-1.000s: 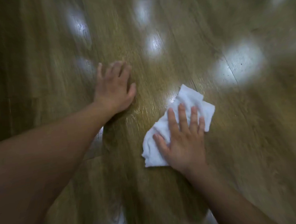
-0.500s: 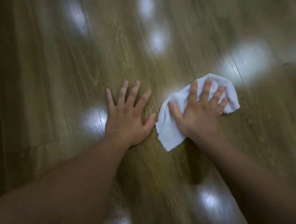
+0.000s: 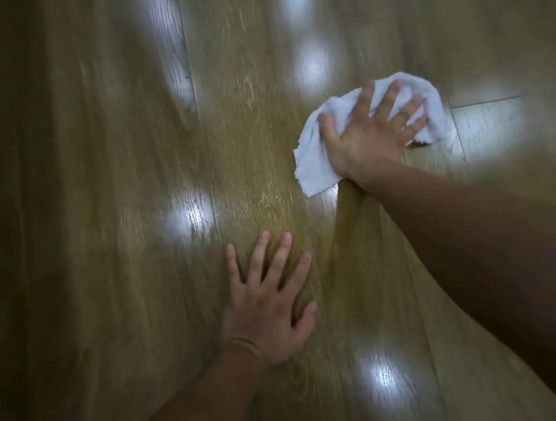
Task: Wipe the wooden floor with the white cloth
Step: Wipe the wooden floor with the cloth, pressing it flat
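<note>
The white cloth (image 3: 314,162) lies crumpled on the wooden floor (image 3: 248,121) at the upper right. My right hand (image 3: 368,133) presses flat on top of the cloth with fingers spread, covering its middle. My left hand (image 3: 267,303) rests palm down on the bare floor lower in the view, fingers apart, holding nothing. About a forearm's length separates the two hands.
Glossy brown planks fill the whole view, with several bright light reflections (image 3: 189,220) on them. A plank seam (image 3: 488,101) runs to the right of the cloth. The left side of the floor is in dark shadow.
My right hand has pushed the cloth forward and to the right across the floor. My left hand now lies nearer to me in the view, well apart from the cloth.
</note>
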`<act>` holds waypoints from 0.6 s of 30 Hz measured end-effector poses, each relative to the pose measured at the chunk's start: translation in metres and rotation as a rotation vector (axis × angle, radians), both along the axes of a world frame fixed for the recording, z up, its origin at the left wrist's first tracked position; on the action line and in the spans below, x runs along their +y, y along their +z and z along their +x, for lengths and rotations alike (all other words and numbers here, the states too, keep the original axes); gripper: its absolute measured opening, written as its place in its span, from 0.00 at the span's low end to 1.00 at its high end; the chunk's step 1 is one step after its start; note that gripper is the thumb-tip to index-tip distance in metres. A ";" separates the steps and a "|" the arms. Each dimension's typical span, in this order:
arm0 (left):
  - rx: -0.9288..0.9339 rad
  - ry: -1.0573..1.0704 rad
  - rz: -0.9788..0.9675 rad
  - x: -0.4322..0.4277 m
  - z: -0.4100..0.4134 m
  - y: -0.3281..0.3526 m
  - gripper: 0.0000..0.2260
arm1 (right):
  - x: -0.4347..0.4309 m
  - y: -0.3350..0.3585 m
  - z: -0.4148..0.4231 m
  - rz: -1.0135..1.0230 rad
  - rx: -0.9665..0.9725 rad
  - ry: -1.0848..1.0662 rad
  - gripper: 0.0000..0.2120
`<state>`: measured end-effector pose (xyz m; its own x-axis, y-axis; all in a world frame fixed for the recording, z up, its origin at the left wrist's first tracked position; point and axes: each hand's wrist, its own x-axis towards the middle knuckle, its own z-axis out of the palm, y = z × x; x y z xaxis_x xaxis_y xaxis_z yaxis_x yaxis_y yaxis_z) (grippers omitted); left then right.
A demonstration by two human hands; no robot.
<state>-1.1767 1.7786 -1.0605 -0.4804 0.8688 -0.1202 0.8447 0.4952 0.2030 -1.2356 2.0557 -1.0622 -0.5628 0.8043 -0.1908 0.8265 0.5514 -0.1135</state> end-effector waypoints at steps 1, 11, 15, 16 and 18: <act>-0.005 0.001 -0.006 0.000 0.000 0.002 0.32 | 0.002 0.000 -0.002 0.008 0.004 0.006 0.46; 0.044 -0.003 -0.054 0.001 0.000 0.003 0.32 | 0.004 -0.001 0.006 0.038 0.033 0.020 0.46; 0.053 0.013 -0.025 0.001 0.002 0.004 0.31 | -0.030 -0.006 0.066 0.035 0.094 -0.015 0.41; 0.053 0.022 -0.018 0.002 0.003 0.005 0.31 | -0.047 -0.006 0.090 0.035 0.092 -0.025 0.40; 0.046 0.025 -0.017 0.004 0.004 0.005 0.31 | -0.090 -0.004 0.145 0.033 0.070 -0.034 0.39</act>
